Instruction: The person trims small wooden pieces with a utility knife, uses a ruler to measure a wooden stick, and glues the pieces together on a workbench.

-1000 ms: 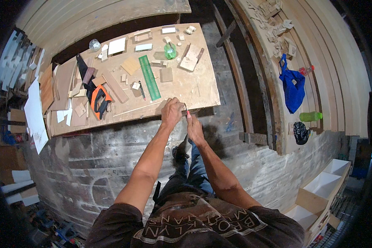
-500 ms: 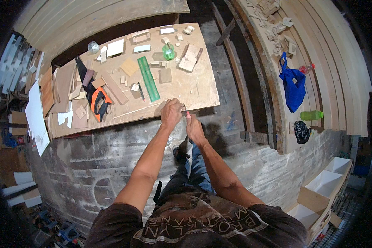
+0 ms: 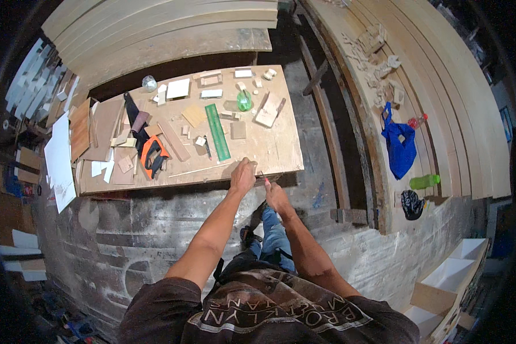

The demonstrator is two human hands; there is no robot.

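Both hands [image 3: 257, 184] at workbench [image 3: 281, 155] edge, green ruler [image 3: 217, 132], handsaw [image 3: 153, 156] nearby

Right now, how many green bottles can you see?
2. One small green bottle stands on the workbench beside the green ruler; one larger green bottle lies on the boards at right. Others may be hidden.

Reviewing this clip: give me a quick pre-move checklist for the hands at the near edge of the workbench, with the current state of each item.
1. Left hand resting on the workbench near edge: ok.
2. Right hand close beside it, just off the edge: ok.
3. What the right hand pinches, something small and reddish: cannot tell.
4. Green ruler lying flat, apart from both hands: ok.
5. Orange-handled saw away from the hands: ok.
6. Bench surface uncluttered: not ok, wood offcuts scattered.
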